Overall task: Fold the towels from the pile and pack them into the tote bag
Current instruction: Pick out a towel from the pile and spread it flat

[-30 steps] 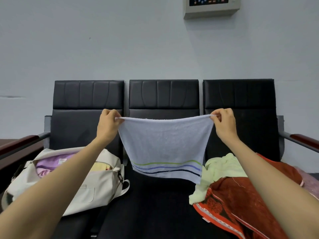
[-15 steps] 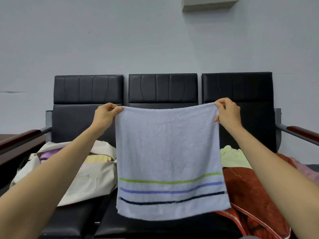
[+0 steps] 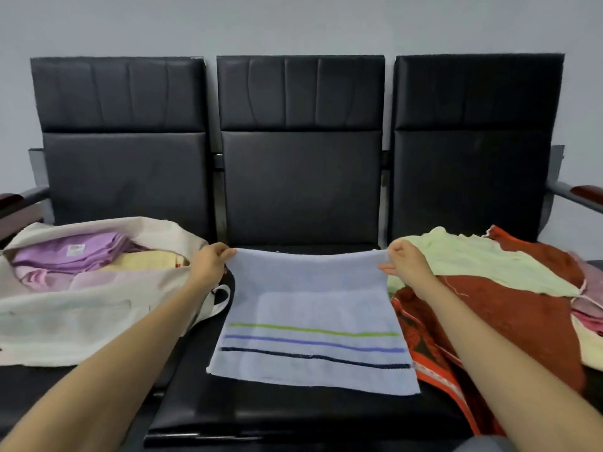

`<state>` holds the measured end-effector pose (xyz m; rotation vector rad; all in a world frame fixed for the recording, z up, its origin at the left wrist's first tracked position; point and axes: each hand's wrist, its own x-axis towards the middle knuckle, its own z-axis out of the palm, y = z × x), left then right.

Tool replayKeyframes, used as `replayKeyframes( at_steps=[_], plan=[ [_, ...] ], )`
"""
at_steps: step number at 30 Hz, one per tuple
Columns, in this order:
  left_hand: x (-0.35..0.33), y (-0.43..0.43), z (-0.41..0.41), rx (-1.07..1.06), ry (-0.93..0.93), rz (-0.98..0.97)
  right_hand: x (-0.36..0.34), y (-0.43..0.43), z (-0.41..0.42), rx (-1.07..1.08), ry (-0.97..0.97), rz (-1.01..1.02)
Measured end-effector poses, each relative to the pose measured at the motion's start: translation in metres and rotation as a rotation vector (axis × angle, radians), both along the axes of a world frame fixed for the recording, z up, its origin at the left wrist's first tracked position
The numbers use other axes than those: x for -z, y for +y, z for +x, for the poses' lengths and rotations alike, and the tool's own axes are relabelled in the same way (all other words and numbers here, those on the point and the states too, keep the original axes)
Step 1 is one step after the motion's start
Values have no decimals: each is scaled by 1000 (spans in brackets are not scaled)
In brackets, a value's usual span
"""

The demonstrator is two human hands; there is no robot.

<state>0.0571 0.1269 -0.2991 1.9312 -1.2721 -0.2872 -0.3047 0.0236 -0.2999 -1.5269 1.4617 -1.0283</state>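
A striped towel (image 3: 310, 308), pinched at its far corners by the left hand (image 3: 210, 262) and right hand (image 3: 403, 262), is being laid on the middle seat (image 3: 293, 412), apparently for folding toward the near edge.

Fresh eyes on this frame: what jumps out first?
The pale blue striped towel lies spread over the middle seat, its far corners pinched by the left hand and right hand. To the left, the open cream tote bag already holds folded towels; to the right lies the pile, a light green towel on a red towel.
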Motion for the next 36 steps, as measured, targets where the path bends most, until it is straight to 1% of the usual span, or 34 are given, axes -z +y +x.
replayKeyframes(
  at_steps=[4,7,11,15,18,21,25,27,29,30,33,36],
  plan=[
    [18,37,-8,64,117,-67,15,37,-14,-46,-49,-60],
    [31,70,-9,121,186,-63,17,68,-29,-161,-36,-28],
    [46,111,-12,177,203,44,20,97,-58,-358,208,44],
    [60,137,-15,213,187,143,26,117,-76,-474,363,67],
    [62,144,-15,223,158,170,27,124,-80,-506,367,49],
    [63,147,-9,256,211,202,28,125,-81,-568,349,60],
    [73,145,-1,293,183,327,33,124,-80,-710,430,194],
    [78,138,-1,222,167,282,35,124,-78,-765,493,240],
    [81,129,-1,105,112,232,35,120,-74,-733,541,177],
    [82,125,-2,60,93,243,35,118,-72,-692,551,122],
    [83,110,-11,37,59,363,36,115,-56,-564,552,-39],
    [82,94,-25,-30,44,456,43,116,-25,-570,651,-138]
  ],
)
